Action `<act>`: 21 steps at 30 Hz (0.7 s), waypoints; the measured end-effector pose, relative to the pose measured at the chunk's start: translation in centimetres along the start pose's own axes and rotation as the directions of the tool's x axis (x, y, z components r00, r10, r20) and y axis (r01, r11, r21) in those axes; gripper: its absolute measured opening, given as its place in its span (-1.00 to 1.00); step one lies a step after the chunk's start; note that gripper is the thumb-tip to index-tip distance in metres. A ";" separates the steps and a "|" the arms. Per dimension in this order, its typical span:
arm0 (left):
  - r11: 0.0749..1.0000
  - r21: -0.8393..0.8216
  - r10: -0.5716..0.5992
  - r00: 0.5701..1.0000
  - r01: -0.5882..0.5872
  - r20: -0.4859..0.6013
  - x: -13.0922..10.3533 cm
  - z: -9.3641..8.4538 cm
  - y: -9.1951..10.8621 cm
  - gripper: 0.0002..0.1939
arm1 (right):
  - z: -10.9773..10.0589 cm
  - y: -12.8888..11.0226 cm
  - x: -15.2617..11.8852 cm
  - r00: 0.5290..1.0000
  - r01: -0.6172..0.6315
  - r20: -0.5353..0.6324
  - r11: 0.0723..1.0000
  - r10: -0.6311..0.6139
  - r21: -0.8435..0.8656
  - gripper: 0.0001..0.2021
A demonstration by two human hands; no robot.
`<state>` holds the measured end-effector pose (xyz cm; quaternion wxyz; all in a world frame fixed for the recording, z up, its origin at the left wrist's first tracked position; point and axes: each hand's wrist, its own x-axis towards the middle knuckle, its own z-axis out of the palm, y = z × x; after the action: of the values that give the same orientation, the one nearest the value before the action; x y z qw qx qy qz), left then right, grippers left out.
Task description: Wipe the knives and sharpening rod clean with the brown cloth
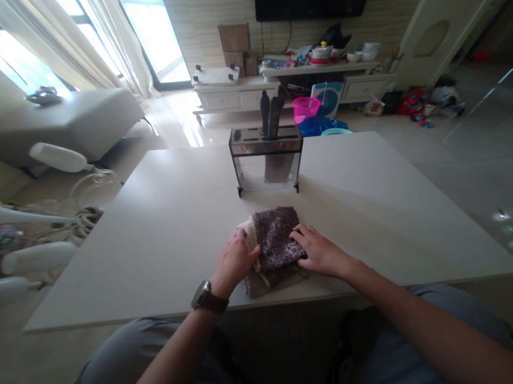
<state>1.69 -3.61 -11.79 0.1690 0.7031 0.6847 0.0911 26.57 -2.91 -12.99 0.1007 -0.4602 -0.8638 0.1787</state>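
A folded brown and beige cloth [277,234] lies on the white table [169,233] near its front edge, with a lighter brown layer showing beneath. My left hand [236,259] grips the cloth's left side, thumb on top. At the right side, my right hand [318,250] has its fingers curled on the dark fabric's edge. Just behind the cloth stands a clear knife holder [266,146] with a dark top and dark-handled knives [273,114] in it.
White lamp-like shades [41,257] stand left of the table. Beyond its far edge are a pink basket [305,108], a blue item [319,126] and a low white cabinet [221,99]. A grey bench [68,122] stands at the back left.
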 end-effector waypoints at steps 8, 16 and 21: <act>0.997 -0.037 -0.062 0.990 0.068 0.130 -0.4 -0.4 -0.2 -0.44 | -0.2 -0.2 0.0 1.000 -0.004 0.000 1.000 0.004 0.002 -0.50; 0.890 -0.455 0.033 0.999 -0.039 -0.022 -0.1 3.2 0.9 -0.36 | 0.0 -0.3 0.1 0.999 -0.038 0.018 0.999 0.039 -0.009 -0.48; 0.498 -0.862 -0.079 0.995 0.096 0.065 0.8 3.5 0.8 -0.29 | -0.3 0.1 0.2 0.999 -0.048 -0.006 0.986 0.050 0.160 -0.50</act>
<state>3.74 -3.23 -14.77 0.5072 0.4904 0.5813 0.4054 26.70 -2.62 -12.73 0.1372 -0.4726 -0.8346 0.2477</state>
